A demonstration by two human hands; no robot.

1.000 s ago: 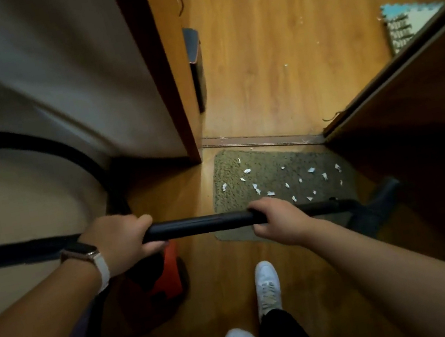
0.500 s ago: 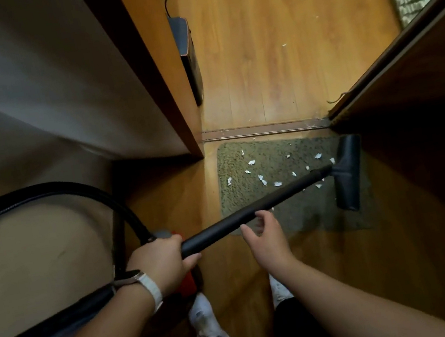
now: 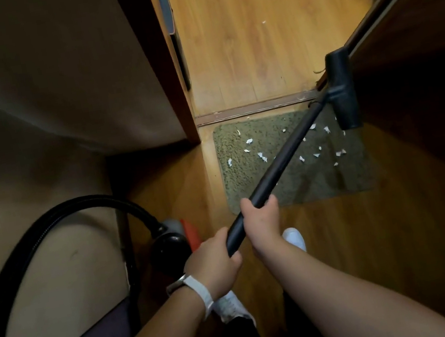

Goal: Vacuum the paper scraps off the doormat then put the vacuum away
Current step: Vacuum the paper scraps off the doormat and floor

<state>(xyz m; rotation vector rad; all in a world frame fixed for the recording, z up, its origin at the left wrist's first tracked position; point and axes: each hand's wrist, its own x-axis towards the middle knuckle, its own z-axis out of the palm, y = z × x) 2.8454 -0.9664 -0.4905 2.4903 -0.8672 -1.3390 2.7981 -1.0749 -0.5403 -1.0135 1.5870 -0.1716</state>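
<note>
Both hands, left hand (image 3: pixel 214 262) and right hand (image 3: pixel 260 221), grip the wand (image 3: pixel 282 158); nozzle (image 3: pixel 343 90) at the doormat (image 3: pixel 249 190) far edge, scraps (image 3: pixel 261 157) unswept. Next: lower and pull back across them.

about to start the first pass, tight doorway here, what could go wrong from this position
1. The vacuum head sits at the doormat's far right corner, by the wooden door; a swing could knock it.
2. Pushing forward may scatter the light paper scraps onto the wood floor.
3. The hose loops near the feet, a possible snag.
</note>
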